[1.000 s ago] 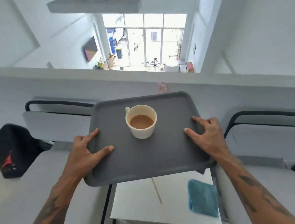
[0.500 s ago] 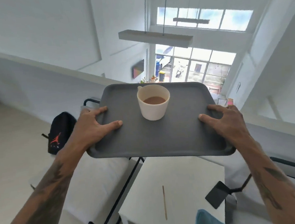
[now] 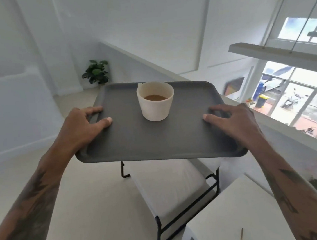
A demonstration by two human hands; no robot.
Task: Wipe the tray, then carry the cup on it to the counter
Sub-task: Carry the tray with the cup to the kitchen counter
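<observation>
A dark grey tray [image 3: 155, 141] is held level in the air in front of me. On its far half stands a cream cup [image 3: 155, 103] holding a brown drink, upright. My left hand [image 3: 81, 126] grips the tray's left edge, thumb on top. My right hand [image 3: 232, 121] grips the right edge the same way. Neither hand touches the cup.
Below the tray stands a pale cushioned bench with a black metal frame [image 3: 171, 193]. A white low table [image 3: 237, 218] with a thin wooden stick [image 3: 241, 237] is at the lower right. A potted plant [image 3: 96, 71] stands by the far wall. A low white wall [image 3: 281, 128] runs along the right.
The view has swung left with the tray carried along. The black bag and blue cloth have left the view; the plant and far corner have come in. Both hands keep their grip.
</observation>
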